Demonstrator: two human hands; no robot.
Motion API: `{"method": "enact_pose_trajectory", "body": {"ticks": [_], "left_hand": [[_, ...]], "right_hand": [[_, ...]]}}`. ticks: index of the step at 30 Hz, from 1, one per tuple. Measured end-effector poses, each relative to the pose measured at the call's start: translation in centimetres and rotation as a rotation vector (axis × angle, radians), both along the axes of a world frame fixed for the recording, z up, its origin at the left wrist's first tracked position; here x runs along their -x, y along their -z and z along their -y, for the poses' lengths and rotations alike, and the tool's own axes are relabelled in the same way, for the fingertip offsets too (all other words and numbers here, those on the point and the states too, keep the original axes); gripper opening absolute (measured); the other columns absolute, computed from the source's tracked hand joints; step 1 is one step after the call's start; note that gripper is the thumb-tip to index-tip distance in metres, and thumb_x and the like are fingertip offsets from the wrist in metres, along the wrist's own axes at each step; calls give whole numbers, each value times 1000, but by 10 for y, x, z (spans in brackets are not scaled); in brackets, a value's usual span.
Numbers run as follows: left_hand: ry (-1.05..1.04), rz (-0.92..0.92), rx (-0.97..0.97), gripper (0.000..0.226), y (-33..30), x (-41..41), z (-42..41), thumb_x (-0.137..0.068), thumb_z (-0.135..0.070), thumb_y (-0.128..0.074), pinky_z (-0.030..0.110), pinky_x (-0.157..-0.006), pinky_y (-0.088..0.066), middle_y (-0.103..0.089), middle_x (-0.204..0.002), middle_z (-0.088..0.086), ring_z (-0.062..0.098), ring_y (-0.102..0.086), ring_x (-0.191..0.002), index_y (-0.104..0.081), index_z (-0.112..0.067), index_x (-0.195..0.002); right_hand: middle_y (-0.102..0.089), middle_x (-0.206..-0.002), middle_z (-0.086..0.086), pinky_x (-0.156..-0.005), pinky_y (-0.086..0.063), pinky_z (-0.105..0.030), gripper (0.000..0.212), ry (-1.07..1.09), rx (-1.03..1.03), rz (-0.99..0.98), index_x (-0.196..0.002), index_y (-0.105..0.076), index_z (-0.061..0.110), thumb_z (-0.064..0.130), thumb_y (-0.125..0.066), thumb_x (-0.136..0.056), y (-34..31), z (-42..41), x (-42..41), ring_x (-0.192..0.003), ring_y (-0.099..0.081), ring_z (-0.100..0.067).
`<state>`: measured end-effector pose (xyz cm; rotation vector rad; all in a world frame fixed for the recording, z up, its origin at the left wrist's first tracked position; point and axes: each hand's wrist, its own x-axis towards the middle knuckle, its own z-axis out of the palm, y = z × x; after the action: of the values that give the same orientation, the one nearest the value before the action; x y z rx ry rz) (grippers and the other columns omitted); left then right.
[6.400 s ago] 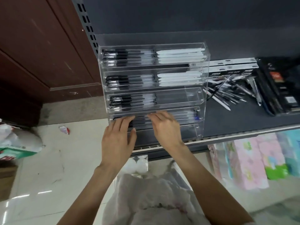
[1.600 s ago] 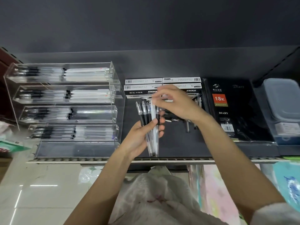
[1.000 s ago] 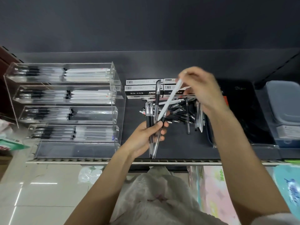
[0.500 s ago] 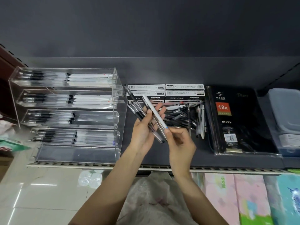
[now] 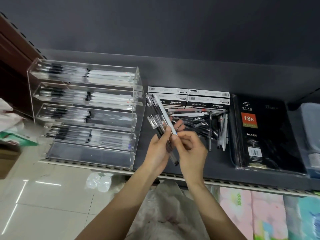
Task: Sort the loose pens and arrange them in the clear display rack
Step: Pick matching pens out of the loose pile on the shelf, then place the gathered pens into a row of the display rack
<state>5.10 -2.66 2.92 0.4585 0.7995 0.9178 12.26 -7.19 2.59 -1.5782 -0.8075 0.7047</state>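
Over the middle of the dark shelf (image 5: 216,167), near its front edge, both hands meet. Left hand (image 5: 158,149) is closed around a bundle of pens (image 5: 156,118), clear and black barrels, fanned up and to the left toward the rack. Right hand (image 5: 191,149) is curled, thumb and forefinger pinching the lower end of a white pen (image 5: 164,113) that lies on top of the bundle; tip end has a blue mark. Clear display rack (image 5: 86,110) sits at the shelf's left end, five stepped tiers: upper two hold black-grip pens left and white pens right, third has pens only on the left half, fourth is filled across, bottom tier at the front edge looks bare. Loose pen pile (image 5: 207,122) lies mid-shelf behind the hands, mixed black, clear and white, some spilling toward the front. Pen boxes (image 5: 188,98) are stacked at the back edge behind the pile. Black diary (image 5: 259,132) marked 18K lies just right of the pile, flat. Grey container (image 5: 311,135) at the right end, partly cut off.
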Motion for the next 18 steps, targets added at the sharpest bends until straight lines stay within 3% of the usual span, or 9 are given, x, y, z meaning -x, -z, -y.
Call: {"method": "enact_pose_trajectory", "body": {"ticks": [3, 9, 14, 18], "left_hand": [[-9, 0, 12, 28, 2, 13, 1, -100, -14, -38, 33, -100, -45, -68, -116, 6, 16, -62, -112, -59, -11, -119], [-100, -101, -69, 24, -12, 58, 9, -96, -14, -41, 28, -81, -52, -73, -98, 2, 12, -68, -89, -62, -13, -107], [-91, -132, -191, 27, -22, 97, 18, -89, -19, -46, 25, -85, -52, -72, -107, 2, 15, -66, -104, -61, -12, -111], [-174, -152, -199, 27, -17, 138, 6, -96, -13, -41, 26, -90, -50, -70, -113, 4, 18, -64, -109, -61, -10, -114]], "right_hand": [[-71, -81, 10, -71, -53, -22, 8, -91, 15, 37, -87, -65, 14, 9, -69, -84, 0, -2, 8, -78, -68, -6], [-69, -80, 14, -65, -53, -18, 12, -268, 1, 41, -87, -59, 14, 6, -68, -84, -9, -2, 42, -73, -68, -2], [-68, -80, 13, -65, -52, -19, 13, -336, -6, 0, -86, -59, 16, 5, -67, -84, -17, 3, 73, -74, -68, -7], [-68, -83, 21, -69, -47, -13, 20, -355, 8, 182, -87, -62, 29, 11, -69, -83, -21, -10, 106, -79, -65, -1]]}}
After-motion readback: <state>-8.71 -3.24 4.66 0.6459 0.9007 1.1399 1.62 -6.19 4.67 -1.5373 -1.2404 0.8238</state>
